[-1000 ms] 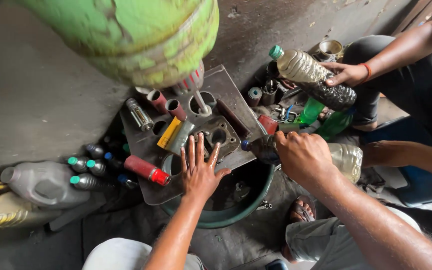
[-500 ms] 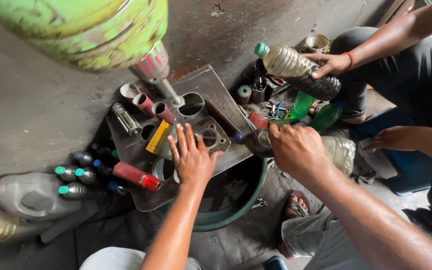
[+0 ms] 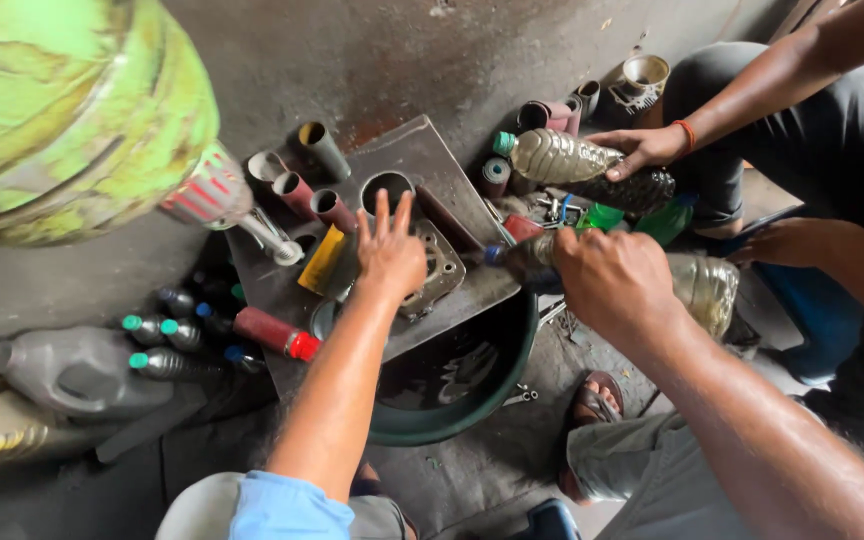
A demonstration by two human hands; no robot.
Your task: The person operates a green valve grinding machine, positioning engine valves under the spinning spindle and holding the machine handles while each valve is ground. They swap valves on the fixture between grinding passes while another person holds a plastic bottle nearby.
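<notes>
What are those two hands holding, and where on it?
The left hand holds nothing; it presses flat on a metal gasket. The right hand closes around a plastic bottle at its neck end.

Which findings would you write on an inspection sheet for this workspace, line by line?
Surface: grimy concrete floor, dark stains.
Job's things: left hand lies flat, fingers spread, on a metal engine block over a green basin; right hand closed on a small dark part, hidden.
Clutter: cylinder sleeves, red-capped can, small bottles, grey jug, plastic oil bottle held by another person's hand.
Cables: nothing seen.
Surroundings: green gas cylinder close to the camera; sandalled foot.
</notes>
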